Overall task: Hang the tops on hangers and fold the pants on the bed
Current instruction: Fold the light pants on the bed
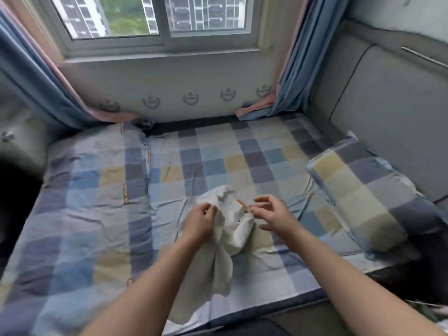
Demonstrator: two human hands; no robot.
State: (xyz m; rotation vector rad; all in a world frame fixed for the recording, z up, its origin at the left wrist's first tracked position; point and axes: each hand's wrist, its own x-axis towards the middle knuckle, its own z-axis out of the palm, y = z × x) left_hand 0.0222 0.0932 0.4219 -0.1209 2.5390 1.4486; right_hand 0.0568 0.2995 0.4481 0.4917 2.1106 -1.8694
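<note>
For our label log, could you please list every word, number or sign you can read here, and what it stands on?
No text can be read.
Emblems in a row on the wall: any lettering too blurred to read.
Orange strips on the bedding: marks too small to read.
Garment: no readable print.
</note>
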